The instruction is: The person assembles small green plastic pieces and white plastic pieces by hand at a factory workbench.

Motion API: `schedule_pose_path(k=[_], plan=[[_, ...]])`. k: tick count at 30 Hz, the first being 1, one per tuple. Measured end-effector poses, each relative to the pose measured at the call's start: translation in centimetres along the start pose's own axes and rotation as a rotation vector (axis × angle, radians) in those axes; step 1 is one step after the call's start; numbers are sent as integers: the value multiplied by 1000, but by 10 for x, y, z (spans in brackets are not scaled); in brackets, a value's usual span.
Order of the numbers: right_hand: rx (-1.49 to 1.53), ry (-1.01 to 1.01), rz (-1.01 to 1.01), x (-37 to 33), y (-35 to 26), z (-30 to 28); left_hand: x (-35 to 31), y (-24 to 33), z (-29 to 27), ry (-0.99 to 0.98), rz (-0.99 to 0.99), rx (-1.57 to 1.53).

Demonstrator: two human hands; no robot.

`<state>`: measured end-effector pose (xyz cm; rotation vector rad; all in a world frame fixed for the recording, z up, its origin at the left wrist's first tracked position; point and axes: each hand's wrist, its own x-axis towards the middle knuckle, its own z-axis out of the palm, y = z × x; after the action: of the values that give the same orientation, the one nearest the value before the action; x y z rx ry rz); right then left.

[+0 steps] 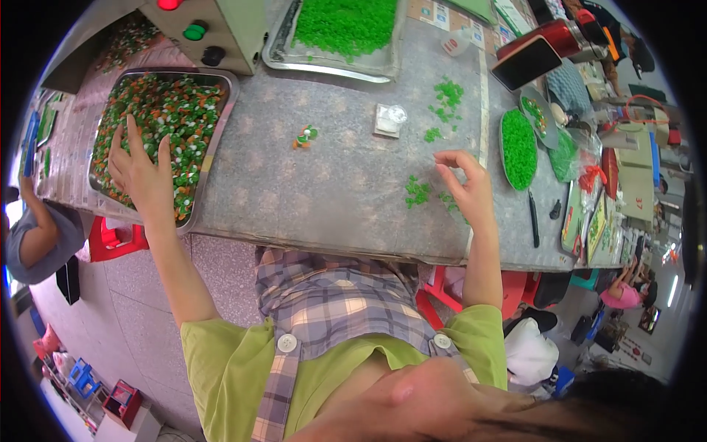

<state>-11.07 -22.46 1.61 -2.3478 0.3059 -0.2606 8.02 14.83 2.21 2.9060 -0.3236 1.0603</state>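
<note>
My left hand (140, 177) is spread over a metal tray (234, 92) at the left, its fingers on a heap of small green, orange and white pieces (193, 103). My right hand (470, 188) hovers at the right of the table, its fingers loosely curled. A gap shows between its thumb and index finger, and I see nothing held there. Beside and under it lie loose bright green pieces (417, 192), with another scatter of green pieces (447, 99) farther back. A little cluster of orange, green and white pieces (303, 137) sits mid-table.
A second tray (324, 71) of green pieces stands at the back, near a machine box with buttons (213, 33). A small clear-topped block (389, 120) lies mid-table. Rightward are an oval dish of green pieces (519, 147), a black-handled tool (534, 219) and a phone (526, 64).
</note>
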Motion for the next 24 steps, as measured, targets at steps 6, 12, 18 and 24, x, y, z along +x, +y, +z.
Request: schedule_pose_path(k=[6, 12, 18, 24], plan=[[-63, -163, 30, -2, 6, 9, -16, 92, 3, -608, 47, -995], [-51, -197, 70, 3, 3, 19, -25, 142, 9, -625, 227, -824], [-328, -277, -116, 13, -4, 14, -26, 142, 6, -734, 201, -852], [851, -221, 262, 3, -30, 18, -41, 163, -22, -1448, -319, -1702]])
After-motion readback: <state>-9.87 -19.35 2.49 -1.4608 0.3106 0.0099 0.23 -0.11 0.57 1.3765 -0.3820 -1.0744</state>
